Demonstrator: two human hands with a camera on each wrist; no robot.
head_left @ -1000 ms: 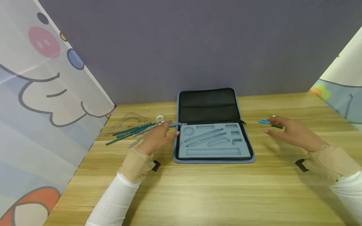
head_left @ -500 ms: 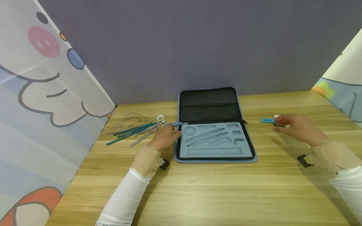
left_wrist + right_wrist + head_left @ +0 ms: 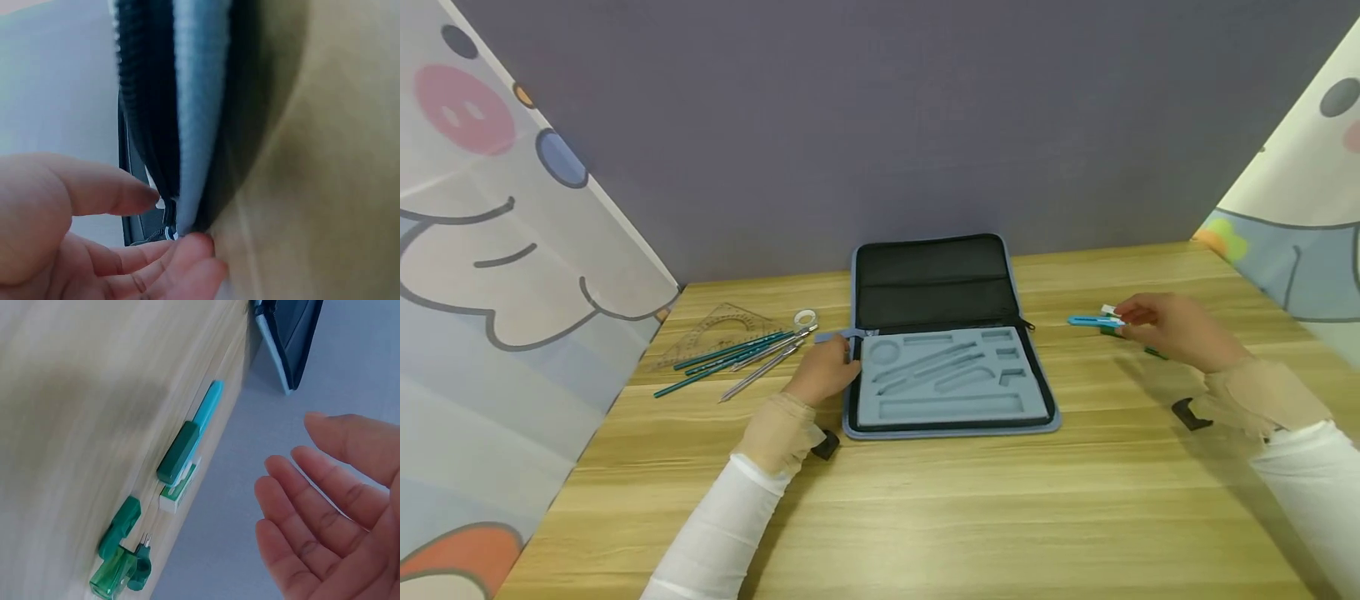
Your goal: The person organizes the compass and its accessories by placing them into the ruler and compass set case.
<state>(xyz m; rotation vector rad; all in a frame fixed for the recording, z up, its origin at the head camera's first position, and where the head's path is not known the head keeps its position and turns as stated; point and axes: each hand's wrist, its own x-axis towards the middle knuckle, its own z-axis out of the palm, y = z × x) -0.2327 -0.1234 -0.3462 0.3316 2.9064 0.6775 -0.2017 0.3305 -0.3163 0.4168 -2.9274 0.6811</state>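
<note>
My left hand (image 3: 823,371) holds the left edge of an unzipped blue-edged case (image 3: 955,432), thumb above and fingers beneath in the left wrist view. Grey foam (image 3: 947,408) with cut-out slots fills its near half, and the black lid (image 3: 932,302) lies back. Right of the case, my right hand (image 3: 1180,329) hovers with relaxed fingers over small items. Below it lie a light blue slotted tool (image 3: 210,406), a dark green block (image 3: 178,453), a green-and-white eraser (image 3: 178,487), a clear green sharpener (image 3: 112,573) and a small green piece with metal prongs (image 3: 141,565).
On the left lie a transparent set square (image 3: 722,315), several teal pencils (image 3: 681,382), metal compasses (image 3: 760,372) and a white ring (image 3: 805,318). A blue strap (image 3: 831,337) sticks out from the case. A grey partition (image 3: 925,125) stands behind the table.
My left hand has moved from above the pencils to the case's left edge and curled round it. My right hand has shifted slightly over the small items. The head view has turned slightly right.
</note>
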